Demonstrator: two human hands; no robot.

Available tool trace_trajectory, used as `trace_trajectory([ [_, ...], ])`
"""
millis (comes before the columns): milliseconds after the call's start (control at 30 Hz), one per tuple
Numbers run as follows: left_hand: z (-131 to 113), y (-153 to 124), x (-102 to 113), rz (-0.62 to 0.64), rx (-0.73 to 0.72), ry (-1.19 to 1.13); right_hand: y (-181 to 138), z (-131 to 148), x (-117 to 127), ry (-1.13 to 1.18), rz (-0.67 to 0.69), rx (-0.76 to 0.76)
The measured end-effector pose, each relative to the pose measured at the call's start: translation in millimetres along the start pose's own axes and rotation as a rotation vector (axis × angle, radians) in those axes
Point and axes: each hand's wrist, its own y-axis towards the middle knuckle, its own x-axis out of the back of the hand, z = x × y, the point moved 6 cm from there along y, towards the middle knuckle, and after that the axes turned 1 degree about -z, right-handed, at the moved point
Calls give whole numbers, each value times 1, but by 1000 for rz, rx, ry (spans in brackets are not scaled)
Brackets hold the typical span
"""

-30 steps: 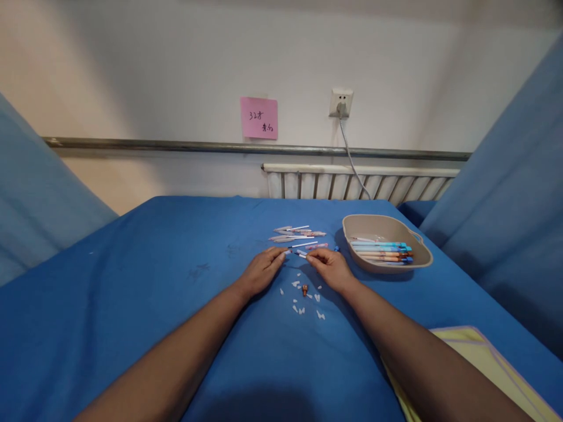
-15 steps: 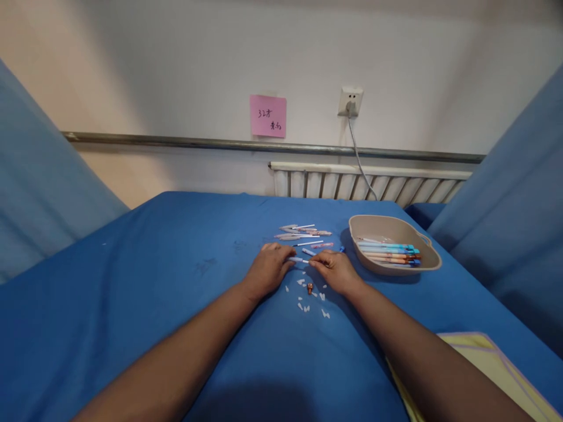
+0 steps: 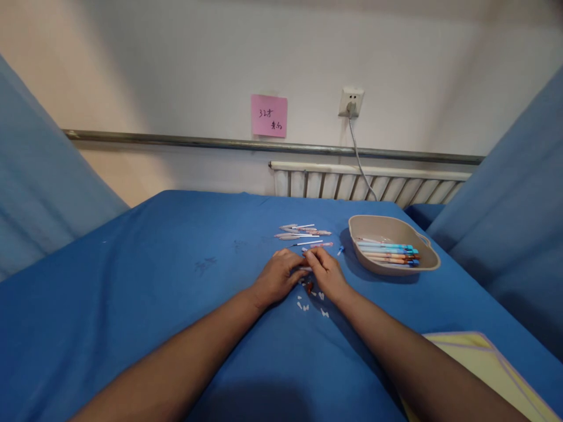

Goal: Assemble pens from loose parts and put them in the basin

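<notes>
My left hand is closed on a pale pen barrel, its fingers curled near the middle of the bed. My right hand meets it there, closed in a pinch on a thin white pen refill. Fingers cover most of both parts, so how they join is hidden. Below the hands lie a brown pen piece, partly behind my right fingers, and several small white tips. A white refill with a dark end and a pink pen part lie just beyond the hands.
Pen barrels and refills lie in a group farther back. A blue pen piece is beside the beige basket, which holds several pens. A yellow cloth lies at right on the blue sheet. Curtains hang both sides.
My hands have come closer together and slightly nearer to me. My right hand has moved left and turned, and the white part between the hands is now mostly covered.
</notes>
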Motion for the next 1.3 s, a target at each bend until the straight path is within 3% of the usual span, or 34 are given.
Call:
trace_trajectory([
  [333, -5, -2, -1, 32, 2, 29, -7, -1, -11, 258, 14, -161],
  [467, -6, -3, -4, 103, -40, 16, -8, -13, -13, 407, 12, -338],
  [667, 7, -2, -6, 110, 67, -106, 1, -25, 5, 624, -79, -438],
  [733, 15, -1, -6, 84, 132, -217, 7, -30, 19, 556, -142, -416],
  [867, 40, -1, -4, -87, 341, -532, 21, -40, 38, 123, -163, -256],
  [1033, 67, -3, -8, -303, 495, -811, 26, -56, 29, -61, -104, -172],
  [1300, 74, -5, -7, -399, 631, -942, 23, -49, 27, -270, -59, -114],
])
